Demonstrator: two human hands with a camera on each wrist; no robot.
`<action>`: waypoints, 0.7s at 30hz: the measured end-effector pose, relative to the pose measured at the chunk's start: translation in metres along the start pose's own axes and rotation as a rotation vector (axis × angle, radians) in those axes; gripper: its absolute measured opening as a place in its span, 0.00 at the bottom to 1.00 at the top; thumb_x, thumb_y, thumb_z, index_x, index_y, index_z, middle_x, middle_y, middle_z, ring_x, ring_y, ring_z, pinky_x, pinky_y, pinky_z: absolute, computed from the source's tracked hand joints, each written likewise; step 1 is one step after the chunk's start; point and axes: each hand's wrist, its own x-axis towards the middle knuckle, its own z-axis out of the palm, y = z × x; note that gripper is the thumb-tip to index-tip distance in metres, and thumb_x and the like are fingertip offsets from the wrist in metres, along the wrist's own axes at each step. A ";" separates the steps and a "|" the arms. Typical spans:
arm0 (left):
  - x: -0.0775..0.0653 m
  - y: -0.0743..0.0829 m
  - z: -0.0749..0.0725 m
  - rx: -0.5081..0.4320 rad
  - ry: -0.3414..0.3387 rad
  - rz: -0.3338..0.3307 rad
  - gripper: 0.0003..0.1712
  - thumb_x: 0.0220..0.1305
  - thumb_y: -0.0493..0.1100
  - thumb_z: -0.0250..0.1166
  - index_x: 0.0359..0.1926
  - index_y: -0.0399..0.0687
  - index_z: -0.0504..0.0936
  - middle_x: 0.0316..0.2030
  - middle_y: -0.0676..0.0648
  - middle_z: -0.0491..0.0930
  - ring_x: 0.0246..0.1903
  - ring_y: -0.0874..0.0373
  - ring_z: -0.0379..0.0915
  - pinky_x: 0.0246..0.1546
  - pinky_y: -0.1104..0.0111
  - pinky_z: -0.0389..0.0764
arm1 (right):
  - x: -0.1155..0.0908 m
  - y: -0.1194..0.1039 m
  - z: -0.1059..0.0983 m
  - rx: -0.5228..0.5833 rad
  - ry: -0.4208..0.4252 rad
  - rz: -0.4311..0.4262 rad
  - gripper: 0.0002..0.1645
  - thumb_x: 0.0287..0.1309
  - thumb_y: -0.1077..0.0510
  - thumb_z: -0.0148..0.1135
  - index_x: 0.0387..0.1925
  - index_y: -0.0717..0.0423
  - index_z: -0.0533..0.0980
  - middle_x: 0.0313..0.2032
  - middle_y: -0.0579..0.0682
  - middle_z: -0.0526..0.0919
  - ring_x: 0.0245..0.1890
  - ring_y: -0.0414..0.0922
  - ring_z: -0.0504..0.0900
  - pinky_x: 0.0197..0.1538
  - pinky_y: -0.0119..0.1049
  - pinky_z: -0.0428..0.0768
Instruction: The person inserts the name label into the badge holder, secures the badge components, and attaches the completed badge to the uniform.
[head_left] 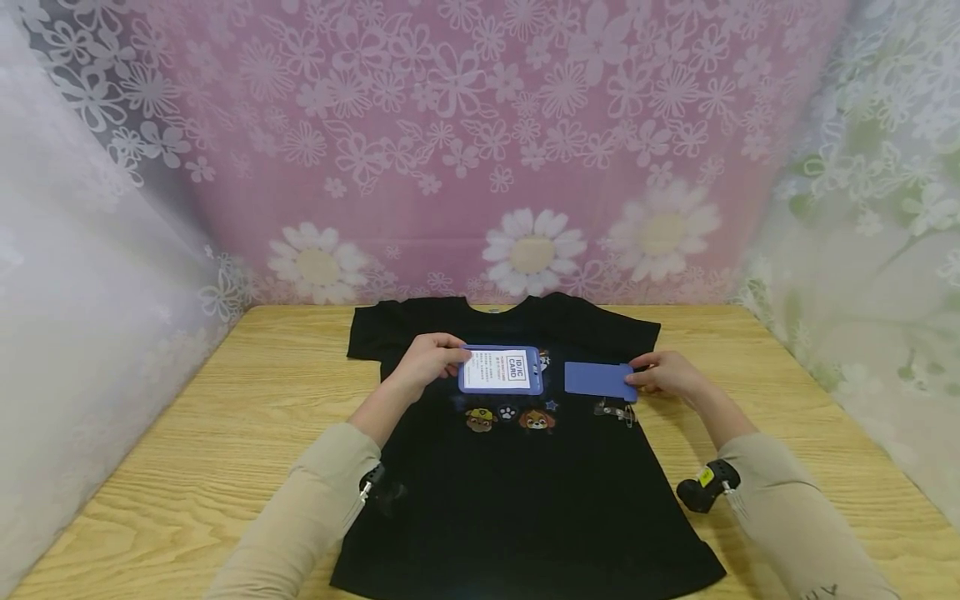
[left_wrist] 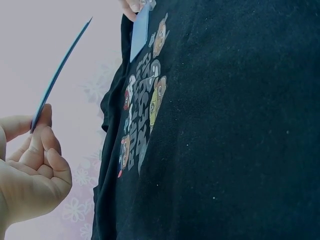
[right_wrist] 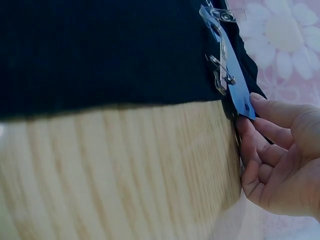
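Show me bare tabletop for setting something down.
Bare wood: between left sleeve and left curtain, and between right sleeve and right curtain. Crowded: over the black shirt, where left hand holds card holder, right hand blue panel.

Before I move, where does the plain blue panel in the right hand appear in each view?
Head: the blue panel is right of centre, pinched by the right hand.
Left wrist: near the top edge, left of centre.
Right wrist: upper right, seen at a slant.
Shared landmark: the black T-shirt.
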 end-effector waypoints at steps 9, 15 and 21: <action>0.001 -0.001 -0.001 -0.005 0.001 -0.005 0.14 0.58 0.39 0.63 0.43 0.35 0.80 0.30 0.45 0.79 0.26 0.57 0.72 0.41 0.53 0.72 | 0.000 -0.004 0.000 0.025 -0.018 0.004 0.37 0.59 0.56 0.61 0.60 0.76 0.60 0.44 0.63 0.74 0.33 0.44 0.76 0.38 0.38 0.76; 0.002 -0.001 0.000 -0.002 -0.005 -0.002 0.13 0.58 0.38 0.63 0.43 0.35 0.80 0.30 0.45 0.79 0.26 0.57 0.72 0.43 0.52 0.71 | -0.005 -0.001 -0.007 0.095 -0.051 -0.013 0.39 0.60 0.56 0.58 0.62 0.79 0.54 0.44 0.58 0.78 0.37 0.41 0.78 0.50 0.48 0.74; 0.001 -0.002 0.001 0.000 -0.006 -0.007 0.14 0.58 0.39 0.63 0.44 0.35 0.80 0.31 0.44 0.79 0.26 0.57 0.72 0.42 0.53 0.72 | -0.008 0.004 -0.011 0.140 -0.040 0.003 0.30 0.60 0.56 0.59 0.55 0.75 0.65 0.31 0.44 0.78 0.33 0.38 0.75 0.43 0.40 0.74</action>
